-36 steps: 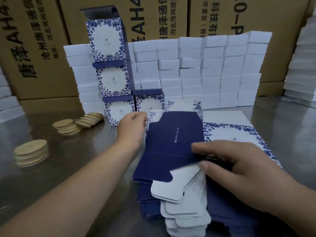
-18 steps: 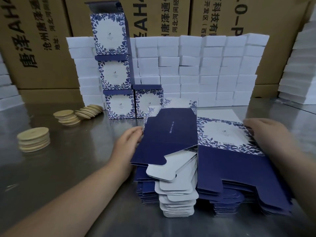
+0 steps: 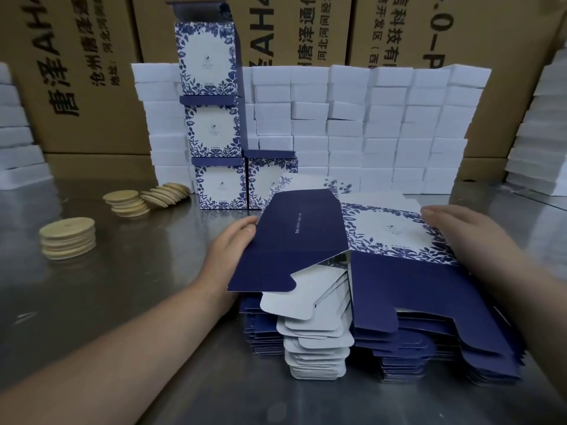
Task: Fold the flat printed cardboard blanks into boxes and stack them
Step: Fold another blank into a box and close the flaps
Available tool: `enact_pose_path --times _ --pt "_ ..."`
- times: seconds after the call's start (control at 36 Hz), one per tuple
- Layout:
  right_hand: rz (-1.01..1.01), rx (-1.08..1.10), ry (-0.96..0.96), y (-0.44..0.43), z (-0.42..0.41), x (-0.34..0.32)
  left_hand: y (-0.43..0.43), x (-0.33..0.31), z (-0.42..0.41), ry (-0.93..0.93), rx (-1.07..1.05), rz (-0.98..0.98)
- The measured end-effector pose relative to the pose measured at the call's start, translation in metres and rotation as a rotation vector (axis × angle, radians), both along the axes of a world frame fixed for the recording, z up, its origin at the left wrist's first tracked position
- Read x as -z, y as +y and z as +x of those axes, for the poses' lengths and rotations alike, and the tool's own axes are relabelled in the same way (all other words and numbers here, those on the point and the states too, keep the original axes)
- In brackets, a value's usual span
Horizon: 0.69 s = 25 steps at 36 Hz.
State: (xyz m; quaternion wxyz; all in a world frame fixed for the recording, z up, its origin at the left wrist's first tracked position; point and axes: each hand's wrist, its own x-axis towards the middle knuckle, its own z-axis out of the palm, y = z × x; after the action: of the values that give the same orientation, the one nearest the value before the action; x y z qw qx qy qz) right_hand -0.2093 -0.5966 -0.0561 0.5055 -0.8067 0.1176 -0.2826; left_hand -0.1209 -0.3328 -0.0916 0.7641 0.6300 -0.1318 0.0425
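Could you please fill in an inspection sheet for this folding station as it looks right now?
Surface: shiny metal tabletop, reflective.
Job's things: top blank, its navy left panel raised off the stack of flat blanks; four folded boxes at the back, three in a column and one beside its base.
Clutter: wooden discs in three piles on the left, one pile fanned over.
Grips: left hand pinches the top blank's left edge; right hand lies with straight fingers on its right edge.
Cables: nothing seen.
Surroundings: wall of white boxes behind the work, brown cartons with printed characters behind that.
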Motion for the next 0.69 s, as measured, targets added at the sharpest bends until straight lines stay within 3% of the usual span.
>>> enact_pose_path --times 0.31,0.69 --pt "-0.101 0.187 0.014 -0.0059 0.0018 0.0023 0.0004 0.0008 -0.0005 -0.042 -0.017 0.009" --pt "-0.139 0.108 0.007 -0.0008 -0.0005 0.0016 0.0051 0.0037 0.0054 -0.111 -0.005 0.034"
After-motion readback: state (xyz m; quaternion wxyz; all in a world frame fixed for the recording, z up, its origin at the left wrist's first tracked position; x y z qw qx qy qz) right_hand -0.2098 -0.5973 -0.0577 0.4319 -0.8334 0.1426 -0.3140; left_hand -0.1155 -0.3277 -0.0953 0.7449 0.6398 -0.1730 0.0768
